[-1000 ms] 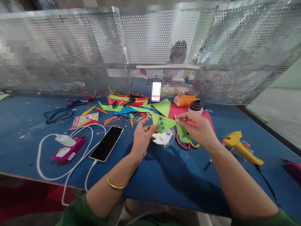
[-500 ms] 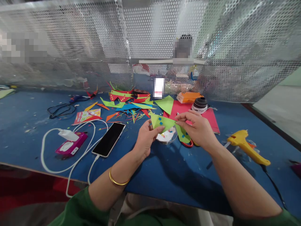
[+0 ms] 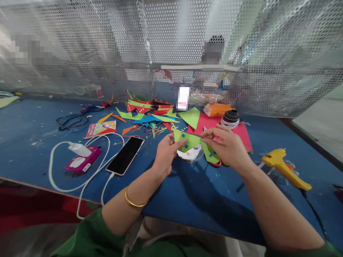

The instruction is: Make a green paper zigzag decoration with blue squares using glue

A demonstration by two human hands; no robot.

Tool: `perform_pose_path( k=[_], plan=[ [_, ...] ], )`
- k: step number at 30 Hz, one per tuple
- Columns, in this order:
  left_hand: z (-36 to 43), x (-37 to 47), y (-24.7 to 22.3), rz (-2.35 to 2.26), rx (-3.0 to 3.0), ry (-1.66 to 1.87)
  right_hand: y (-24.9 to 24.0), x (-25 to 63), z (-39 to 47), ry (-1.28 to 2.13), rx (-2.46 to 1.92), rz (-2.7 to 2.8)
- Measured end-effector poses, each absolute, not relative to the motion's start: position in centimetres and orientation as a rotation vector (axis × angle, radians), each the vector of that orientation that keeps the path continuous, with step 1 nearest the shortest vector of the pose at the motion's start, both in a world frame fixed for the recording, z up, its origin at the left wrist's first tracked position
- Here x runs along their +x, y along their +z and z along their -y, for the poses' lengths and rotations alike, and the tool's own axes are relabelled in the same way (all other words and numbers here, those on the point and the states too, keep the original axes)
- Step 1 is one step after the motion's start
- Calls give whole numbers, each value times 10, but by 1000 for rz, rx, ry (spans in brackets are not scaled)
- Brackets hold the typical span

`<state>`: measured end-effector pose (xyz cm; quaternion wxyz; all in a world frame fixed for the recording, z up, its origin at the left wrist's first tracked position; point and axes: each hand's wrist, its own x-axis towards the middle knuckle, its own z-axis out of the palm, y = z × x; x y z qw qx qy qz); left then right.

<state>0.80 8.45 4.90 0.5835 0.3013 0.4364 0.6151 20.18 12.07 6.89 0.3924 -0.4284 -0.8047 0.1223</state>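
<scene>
The light-green paper piece [image 3: 193, 141] is held raised above the worktop [image 3: 171, 198], between the grips. Its left end is pinched by the left grip [image 3: 164, 154]; its upper edge is pinched near the narrow middle by the right grip [image 3: 226, 144]. Angular panels are dotted with small blue squares [image 3: 186, 146]. A shallow dish [image 3: 189, 160] is partly covered by it.

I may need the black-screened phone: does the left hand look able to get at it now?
Probably yes: the black-screened phone lies on the table beside the left hand, with nothing seen blocking the way. That hand holds the green paper, though, so it might have to let go first.
</scene>
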Motion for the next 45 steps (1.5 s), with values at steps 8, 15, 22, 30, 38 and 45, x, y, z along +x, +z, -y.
perform_pose_path(
  k=[8,15,22,30,38,45],
  plan=[
    [-87,4,45,-1085,692,1433,71,203,-120,301,-1062,2077],
    [-89,1,44,-1099,678,1610,74,215,-122,289,-1318,1682],
    [-85,7,40,-1048,810,1547,72,214,-122,292,-1312,1618],
    [-75,17,46,-1077,913,1314,72,199,-113,290,-1221,1638],
    [-73,33,55,-1084,881,1204,68,189,-108,295,-1176,1711],
    [-72,32,52,-1079,873,1246,66,184,-106,297,-1137,1795]
  ],
)
